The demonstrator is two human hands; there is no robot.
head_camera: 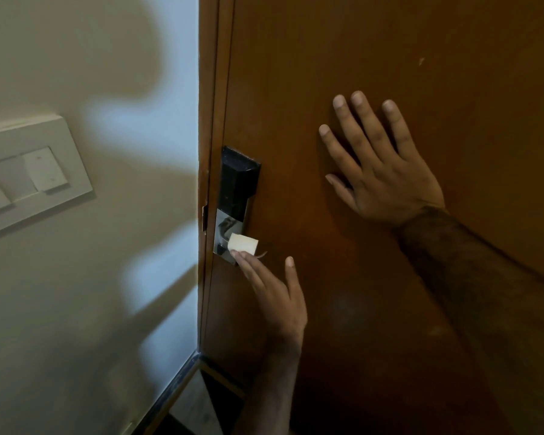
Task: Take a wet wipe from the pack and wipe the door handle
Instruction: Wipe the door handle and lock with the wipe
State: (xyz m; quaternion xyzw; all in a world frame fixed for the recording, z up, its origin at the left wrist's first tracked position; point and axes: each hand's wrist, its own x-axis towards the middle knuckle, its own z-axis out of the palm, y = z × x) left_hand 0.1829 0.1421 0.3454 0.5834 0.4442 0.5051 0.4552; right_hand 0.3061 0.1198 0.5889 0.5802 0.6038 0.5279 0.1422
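Note:
A small folded white wet wipe (243,243) is pressed against the lower chrome part of the door lock (226,227), where the handle sits. My left hand (272,293) reaches up from below and holds the wipe with its fingertips. The wipe and fingers hide most of the handle; only a thin tip (262,254) shows to the right of the wipe. The lock has a black upper panel (237,180). My right hand (379,171) lies flat on the brown door (390,58) with fingers spread, to the upper right of the lock. The wipe pack is not in view.
The door's edge and frame (208,152) run vertically just left of the lock. A cream wall (107,277) with a white switch plate (29,177) lies to the left. The floor and a dark threshold strip (182,381) show at the bottom.

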